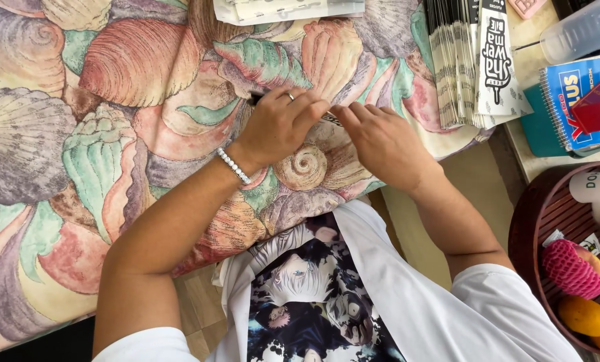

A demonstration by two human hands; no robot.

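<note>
Left hand (280, 124): I pinch a thin dark strip (329, 119), fingers curled shut.
Right hand (380, 137): fingertips nip its other end.
Under both: shell-print cloth (112, 134).

A small, flat, dark-and-white packet (330, 119) lies pinched between both hands on the seashell-patterned cloth (112, 134).

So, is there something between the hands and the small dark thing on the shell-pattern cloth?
Nothing visible. The left hand and the right hand already touch the small dark thing on the shell-pattern cloth; the fingers cover most of it.
</note>
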